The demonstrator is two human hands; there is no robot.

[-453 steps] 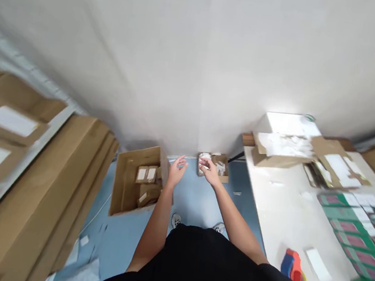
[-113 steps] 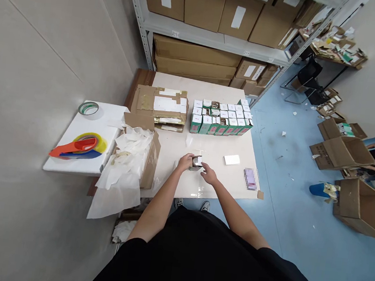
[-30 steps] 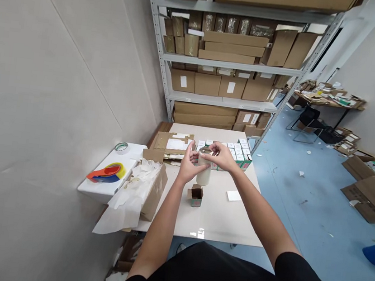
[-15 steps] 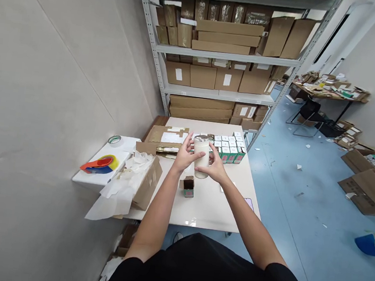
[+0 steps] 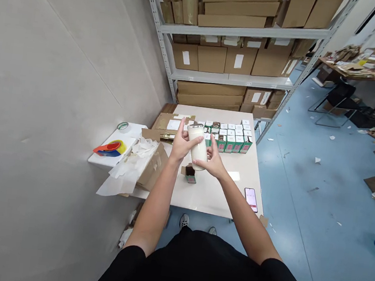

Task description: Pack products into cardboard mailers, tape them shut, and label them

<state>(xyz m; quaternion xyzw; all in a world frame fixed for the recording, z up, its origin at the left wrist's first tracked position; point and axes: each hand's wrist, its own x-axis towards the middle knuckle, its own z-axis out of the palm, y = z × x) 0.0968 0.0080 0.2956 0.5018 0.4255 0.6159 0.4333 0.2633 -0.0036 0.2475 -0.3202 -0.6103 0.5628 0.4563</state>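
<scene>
A white cylindrical jar point(image 5: 198, 147) with a silvery lid is held above the table, leaning with its top to the left. My left hand point(image 5: 181, 145) wraps its upper left side, thumb across the front. At the lower right, my right hand point(image 5: 215, 162) grips it with the thumb near the base. Beneath the jar, a small green box point(image 5: 190, 178) stands on the table with its top flaps open. Behind my hands are rows of small green-and-white boxes point(image 5: 230, 141).
The white table point(image 5: 208, 197) bears a phone point(image 5: 251, 199) at right and flattened cardboard point(image 5: 165, 123) at back left. A carton point(image 5: 153, 168) with white paper stands left, beside a tape dispenser point(image 5: 109, 148) on a white stand. Shelving point(image 5: 229, 78) full of cartons rises behind.
The jar has gone from nearly upright to tilted, its top leaning left, with both hands still on it. My view has tipped downward, showing the phone and my shoes more fully.
</scene>
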